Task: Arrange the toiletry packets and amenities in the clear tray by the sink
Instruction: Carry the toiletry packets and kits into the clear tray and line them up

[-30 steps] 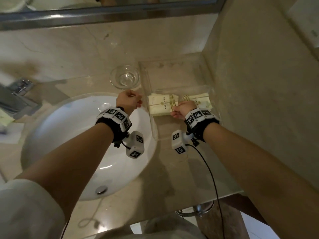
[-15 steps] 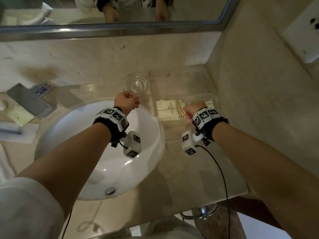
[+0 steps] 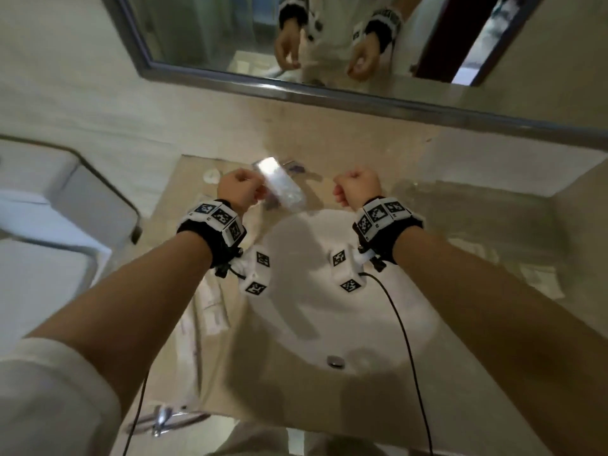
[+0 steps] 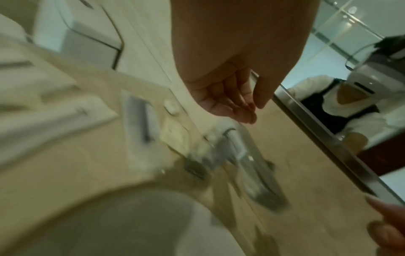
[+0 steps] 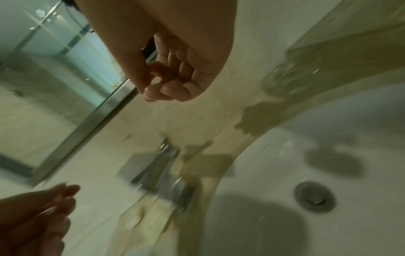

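Left hand (image 3: 240, 190) and right hand (image 3: 357, 187) hover curled; print on packets (image 3: 212, 307) unreadable.

Left grip (image 4: 230, 97) upper centre, fingers loosely curled and empty, above blurred faucet (image 4: 247, 166) on the counter (image 4: 76, 164).

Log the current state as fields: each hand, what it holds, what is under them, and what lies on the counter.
left hand: fingers loosely curled, holds nothing, beside the faucet
right hand: fingers curled in, holds nothing, above the basin's back edge
faucet: chrome, between the two hands
basin: white, drain toward the near side
left counter: pale packets, too blurred to identify
clear tray: cannot make it out; the counter to the right is motion-blurred
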Motion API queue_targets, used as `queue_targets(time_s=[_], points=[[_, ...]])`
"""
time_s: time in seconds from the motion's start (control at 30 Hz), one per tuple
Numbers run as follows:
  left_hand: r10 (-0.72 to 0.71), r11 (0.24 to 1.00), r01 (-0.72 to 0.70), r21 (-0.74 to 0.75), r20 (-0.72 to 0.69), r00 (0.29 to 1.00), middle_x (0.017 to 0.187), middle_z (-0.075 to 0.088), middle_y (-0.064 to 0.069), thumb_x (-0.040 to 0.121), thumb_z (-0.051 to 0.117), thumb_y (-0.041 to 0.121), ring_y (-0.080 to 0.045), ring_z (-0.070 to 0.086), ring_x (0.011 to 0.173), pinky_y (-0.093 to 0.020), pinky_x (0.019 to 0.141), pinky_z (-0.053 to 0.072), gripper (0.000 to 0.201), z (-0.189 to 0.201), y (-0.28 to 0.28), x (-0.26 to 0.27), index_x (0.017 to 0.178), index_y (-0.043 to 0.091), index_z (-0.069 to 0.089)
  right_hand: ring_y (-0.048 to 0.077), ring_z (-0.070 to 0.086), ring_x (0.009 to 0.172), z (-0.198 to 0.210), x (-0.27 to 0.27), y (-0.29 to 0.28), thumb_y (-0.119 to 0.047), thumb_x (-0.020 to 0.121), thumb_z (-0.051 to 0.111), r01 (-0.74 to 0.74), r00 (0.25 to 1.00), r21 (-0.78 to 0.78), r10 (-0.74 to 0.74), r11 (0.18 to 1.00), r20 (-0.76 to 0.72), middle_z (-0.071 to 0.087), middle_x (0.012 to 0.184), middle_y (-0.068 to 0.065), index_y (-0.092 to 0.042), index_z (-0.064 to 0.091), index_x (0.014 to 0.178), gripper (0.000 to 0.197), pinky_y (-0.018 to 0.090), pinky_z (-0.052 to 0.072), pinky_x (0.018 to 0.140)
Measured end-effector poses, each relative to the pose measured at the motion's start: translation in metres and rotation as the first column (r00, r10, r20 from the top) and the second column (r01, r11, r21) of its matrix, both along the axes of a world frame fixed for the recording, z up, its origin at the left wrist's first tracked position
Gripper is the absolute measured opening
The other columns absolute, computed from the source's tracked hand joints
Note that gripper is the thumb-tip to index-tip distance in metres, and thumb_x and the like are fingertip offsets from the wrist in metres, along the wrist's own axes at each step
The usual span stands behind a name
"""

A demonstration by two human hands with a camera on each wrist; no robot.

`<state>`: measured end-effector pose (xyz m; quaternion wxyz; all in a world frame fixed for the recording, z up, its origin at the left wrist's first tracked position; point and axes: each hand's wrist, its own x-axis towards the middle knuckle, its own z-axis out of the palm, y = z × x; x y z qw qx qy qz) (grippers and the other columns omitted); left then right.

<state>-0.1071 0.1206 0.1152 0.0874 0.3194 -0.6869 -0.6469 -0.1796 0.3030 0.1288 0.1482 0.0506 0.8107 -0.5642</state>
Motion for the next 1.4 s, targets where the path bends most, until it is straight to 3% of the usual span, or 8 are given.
queue_targets(time_s=[0.17,0.33,0.53,0.67,0.77,0.93,1.03,1.4], points=[[0.129,0.991,-0.125,-0.052,0.085,0.988,0.048,0.062,0.004,0.087,0.057,0.009,-0.001,0.055,0.038,-0.014,0.043,0.043,0.019,-0.022,-0.106,0.053,0.069,0.015,0.057,0.009,0.048,0.032,-0.019,0.032,-0.123,-0.009,0.088,0.058,-0.283,0.954,0.0,0.281,0.959,0.102,0.054,0.052,0.005,-0.014,0.046,0.064,0.027,0.014,0.035,0.032],[0.189,0.982,-0.185,-0.04,0.208,0.96,0.052,0.063,0.001,0.087,0.058,0.008,0.002,0.052,0.032,-0.014,0.045,0.044,0.015,-0.061,-0.168,0.099,0.072,0.011,0.057,0.019,0.047,0.049,-0.062,0.061,-0.194,-0.011,0.087,0.057,-0.442,0.883,0.146,0.4,0.885,0.246,0.053,0.059,0.007,-0.015,0.045,0.069,0.022,0.028,0.041,0.047],[0.031,1.0,-0.028,-0.015,0.432,0.902,0.064,0.056,-0.005,0.082,0.065,0.003,-0.014,0.049,0.052,-0.02,0.051,0.041,0.019,-0.102,-0.208,0.136,0.1,0.002,0.062,0.008,0.049,0.035,-0.09,0.092,-0.233,-0.011,0.09,0.056,-0.564,0.773,0.083,0.491,0.821,0.401,0.057,0.053,0.002,-0.014,0.048,0.072,0.021,0.017,0.041,0.036],[0.017,0.999,-0.036,0.035,0.454,0.891,0.049,0.06,0.004,0.089,0.052,-0.001,-0.003,0.053,0.037,-0.01,0.039,0.041,0.008,-0.111,-0.22,0.153,0.089,0.005,0.058,0.017,0.055,0.068,-0.103,0.105,-0.262,-0.02,0.087,0.061,-0.639,0.769,0.277,0.576,0.718,0.278,0.057,0.077,0.004,-0.011,0.058,0.093,0.012,0.024,0.048,0.06],[0.034,0.993,-0.081,0.09,0.44,0.898,0.062,0.052,-0.005,0.09,0.05,-0.002,-0.006,0.053,0.04,-0.012,0.041,0.042,0.023,-0.111,-0.225,0.159,0.071,0.009,0.053,0.03,0.062,0.096,-0.107,0.101,-0.274,-0.023,0.086,0.059,-0.613,0.787,0.388,0.575,0.688,0.223,0.064,0.102,0.014,-0.007,0.061,0.11,0.029,0.036,0.05,0.086],[0.074,0.993,-0.103,0.054,0.395,0.916,0.065,0.055,-0.007,0.085,0.059,-0.001,-0.009,0.053,0.047,-0.017,0.051,0.043,0.02,-0.111,-0.228,0.146,0.071,0.012,0.053,0.029,0.049,0.119,-0.107,0.076,-0.261,-0.023,0.085,0.06,-0.331,0.925,0.538,0.379,0.775,0.024,0.051,0.128,0.012,-0.008,0.053,0.119,0.037,0.037,0.043,0.097],[0.039,0.997,-0.061,0.048,0.37,0.928,0.068,0.055,-0.005,0.086,0.058,0.001,-0.006,0.052,0.047,-0.01,0.043,0.041,0.015,-0.105,-0.222,0.129,0.075,0.011,0.054,0.031,0.039,0.129,-0.105,0.057,-0.242,-0.021,0.086,0.058,-0.303,0.926,0.681,0.375,0.667,0.044,0.041,0.138,0.015,-0.005,0.044,0.129,0.049,0.04,0.035,0.106],[0.008,0.999,-0.02,0.034,0.315,0.949,0.069,0.057,-0.006,0.083,0.059,0.001,-0.014,0.054,0.059,-0.019,0.058,0.047,0.019,-0.107,-0.199,0.09,0.102,0.002,0.059,0.034,0.041,0.129,-0.113,0.033,-0.222,-0.02,0.085,0.064,-0.418,0.837,0.805,0.523,0.421,0.161,0.044,0.137,0.019,-0.004,0.038,0.133,0.058,0.04,0.035,0.105]])
